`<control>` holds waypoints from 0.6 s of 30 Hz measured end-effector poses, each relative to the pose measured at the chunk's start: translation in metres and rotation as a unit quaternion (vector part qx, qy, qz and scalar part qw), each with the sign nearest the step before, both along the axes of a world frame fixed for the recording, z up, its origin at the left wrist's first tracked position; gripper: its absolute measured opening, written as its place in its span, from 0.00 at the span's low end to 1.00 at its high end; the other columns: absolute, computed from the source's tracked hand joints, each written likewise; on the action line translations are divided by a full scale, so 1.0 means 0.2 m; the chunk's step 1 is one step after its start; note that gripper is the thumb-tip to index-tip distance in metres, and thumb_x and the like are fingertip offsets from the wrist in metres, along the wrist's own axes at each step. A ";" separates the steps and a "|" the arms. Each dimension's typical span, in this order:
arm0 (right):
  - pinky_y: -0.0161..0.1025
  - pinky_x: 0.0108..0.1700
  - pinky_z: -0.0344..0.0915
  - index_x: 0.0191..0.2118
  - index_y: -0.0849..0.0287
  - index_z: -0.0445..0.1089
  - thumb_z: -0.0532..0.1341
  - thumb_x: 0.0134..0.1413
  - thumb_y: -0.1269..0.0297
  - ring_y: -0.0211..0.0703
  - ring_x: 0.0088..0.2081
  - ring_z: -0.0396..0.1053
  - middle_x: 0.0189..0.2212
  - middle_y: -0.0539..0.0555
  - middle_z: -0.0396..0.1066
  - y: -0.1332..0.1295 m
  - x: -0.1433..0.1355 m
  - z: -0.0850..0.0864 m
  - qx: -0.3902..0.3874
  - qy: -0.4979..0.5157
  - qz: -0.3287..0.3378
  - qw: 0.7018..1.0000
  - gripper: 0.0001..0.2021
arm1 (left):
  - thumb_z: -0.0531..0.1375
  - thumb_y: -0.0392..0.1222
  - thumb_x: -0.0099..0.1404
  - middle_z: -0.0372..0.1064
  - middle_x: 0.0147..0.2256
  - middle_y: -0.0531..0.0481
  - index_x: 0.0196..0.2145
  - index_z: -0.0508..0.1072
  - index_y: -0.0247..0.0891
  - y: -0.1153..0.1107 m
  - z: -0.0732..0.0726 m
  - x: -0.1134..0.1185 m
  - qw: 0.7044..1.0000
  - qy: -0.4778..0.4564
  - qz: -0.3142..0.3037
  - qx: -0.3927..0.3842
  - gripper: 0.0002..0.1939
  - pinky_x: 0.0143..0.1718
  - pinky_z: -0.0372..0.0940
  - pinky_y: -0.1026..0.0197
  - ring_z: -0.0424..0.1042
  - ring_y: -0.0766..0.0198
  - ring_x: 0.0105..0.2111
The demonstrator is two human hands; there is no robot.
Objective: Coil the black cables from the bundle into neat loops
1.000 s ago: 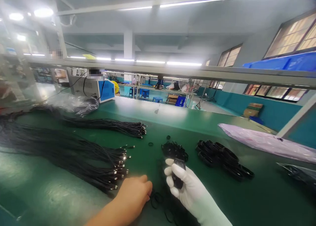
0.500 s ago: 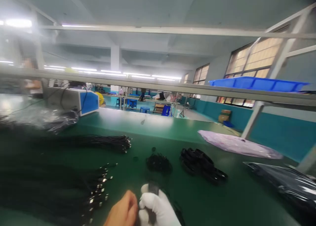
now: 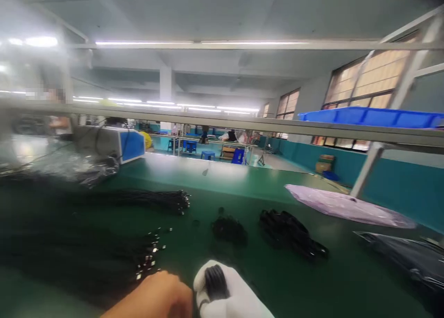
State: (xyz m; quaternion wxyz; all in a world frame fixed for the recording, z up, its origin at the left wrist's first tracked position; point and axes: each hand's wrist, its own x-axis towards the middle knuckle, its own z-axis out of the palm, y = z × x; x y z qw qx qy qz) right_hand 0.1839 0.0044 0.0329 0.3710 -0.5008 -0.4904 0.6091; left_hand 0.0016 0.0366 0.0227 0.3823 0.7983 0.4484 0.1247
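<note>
We see the right hand [image 3: 229, 292], in a white glove, curled tight around a small coiled bundle of black cable [image 3: 214, 281] at the bottom edge of the view, just above the green desk [image 3: 312, 281]. The bare left hand [image 3: 156, 297] sits close beside it with fingers folded in; we cannot tell whether it pinches anything.

The likeliest trouble, in our judgement, is the coil springing loose: the grip covers only part of it, and a slack turn could unwind or snag the loose fan of black cables with metal plugs [image 3: 104, 258] lying just to the left (their tips point toward the hands). The blur also suggests a moving head, so the hands work near the limit of sight.

Compared with a second ago, the view has lifted and swung right, and both hands have drawn closer together and lower in the frame.
</note>
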 end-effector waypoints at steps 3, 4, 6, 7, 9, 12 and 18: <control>0.30 0.21 0.51 0.35 0.58 0.64 0.63 0.37 0.71 0.30 0.20 0.56 0.22 0.44 0.62 0.04 0.02 -0.07 0.031 0.060 -0.003 0.998 0.14 | 0.62 0.34 0.48 0.73 0.29 0.57 0.31 0.79 0.47 0.00 0.08 0.00 0.999 0.042 0.001 0.014 0.13 0.40 0.57 0.62 0.67 0.59 0.35; 0.30 0.20 0.51 0.38 0.58 0.63 0.63 0.38 0.67 0.30 0.20 0.56 0.24 0.44 0.62 0.05 0.03 -0.11 0.037 0.073 -0.011 0.997 0.16 | 0.62 0.34 0.48 0.74 0.30 0.57 0.37 0.78 0.48 0.01 0.09 0.00 0.999 0.031 0.006 0.015 0.17 0.42 0.57 0.61 0.67 0.58 0.37; 0.31 0.20 0.54 0.47 0.58 0.61 0.63 0.39 0.65 0.32 0.20 0.59 0.25 0.45 0.64 0.07 0.04 -0.17 0.050 0.071 -0.018 0.996 0.24 | 0.63 0.34 0.47 0.75 0.34 0.57 0.45 0.75 0.49 0.03 0.07 -0.01 0.999 -0.016 0.021 0.018 0.26 0.45 0.56 0.60 0.67 0.57 0.41; 0.32 0.22 0.56 0.51 0.59 0.59 0.64 0.39 0.66 0.33 0.21 0.61 0.25 0.46 0.65 0.08 0.05 -0.21 0.054 0.060 -0.014 0.997 0.29 | 0.63 0.33 0.46 0.74 0.37 0.57 0.48 0.73 0.50 0.04 0.05 -0.02 0.999 -0.042 0.027 0.017 0.29 0.46 0.56 0.60 0.66 0.58 0.43; 0.35 0.29 0.62 0.56 0.59 0.57 0.66 0.35 0.70 0.38 0.26 0.66 0.25 0.47 0.67 0.10 0.05 -0.27 0.064 0.030 0.000 0.997 0.37 | 0.63 0.32 0.46 0.72 0.43 0.56 0.52 0.69 0.52 0.05 0.01 -0.02 0.996 -0.080 0.029 0.007 0.34 0.48 0.57 0.60 0.66 0.58 0.45; 0.42 0.42 0.65 0.56 0.58 0.61 0.69 0.28 0.73 0.50 0.41 0.69 0.35 0.53 0.71 0.13 0.03 -0.36 0.104 -0.046 -0.015 0.993 0.41 | 0.64 0.31 0.46 0.68 0.48 0.54 0.54 0.66 0.53 0.03 -0.01 0.00 0.995 -0.103 0.003 -0.016 0.37 0.51 0.57 0.59 0.64 0.57 0.49; 0.46 0.47 0.64 0.52 0.57 0.66 0.68 0.29 0.71 0.55 0.45 0.69 0.34 0.54 0.71 0.12 -0.02 -0.40 0.118 -0.115 -0.033 0.986 0.35 | 0.67 0.38 0.45 0.68 0.42 0.44 0.50 0.71 0.43 -0.01 0.05 0.11 0.996 0.078 0.000 0.039 0.31 0.41 0.64 0.51 0.68 0.49 0.39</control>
